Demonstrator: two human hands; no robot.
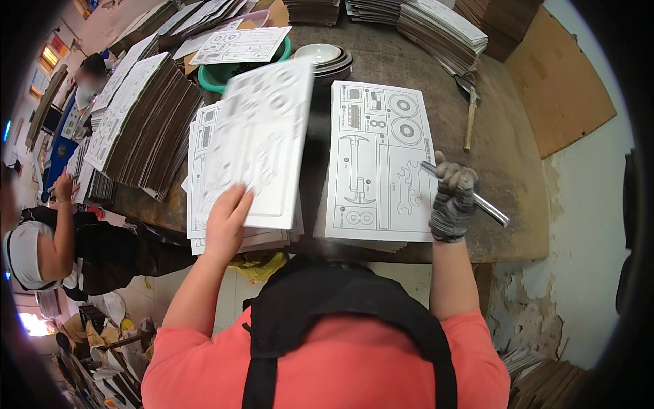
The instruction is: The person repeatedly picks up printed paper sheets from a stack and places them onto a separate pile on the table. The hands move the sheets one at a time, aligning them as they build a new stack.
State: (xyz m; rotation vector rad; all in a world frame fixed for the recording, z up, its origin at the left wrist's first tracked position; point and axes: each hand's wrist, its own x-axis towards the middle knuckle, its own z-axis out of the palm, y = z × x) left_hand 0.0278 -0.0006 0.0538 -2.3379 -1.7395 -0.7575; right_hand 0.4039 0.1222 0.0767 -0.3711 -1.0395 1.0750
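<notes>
Left hand [227, 221]: blurred sheet [267, 146], probably card; right hand [454, 199]: metal rod [491, 210]

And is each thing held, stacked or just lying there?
Left hand: bare, holding the blurred board.
Blurred board: raised, tilted.
Right hand: gloved, gripping the metal rod.
Metal rod: held at a slant.
Right-hand pile: stacked, printed side up.
Wooden-handled tool: lying down.
White bowl: upright, stacked.
</notes>
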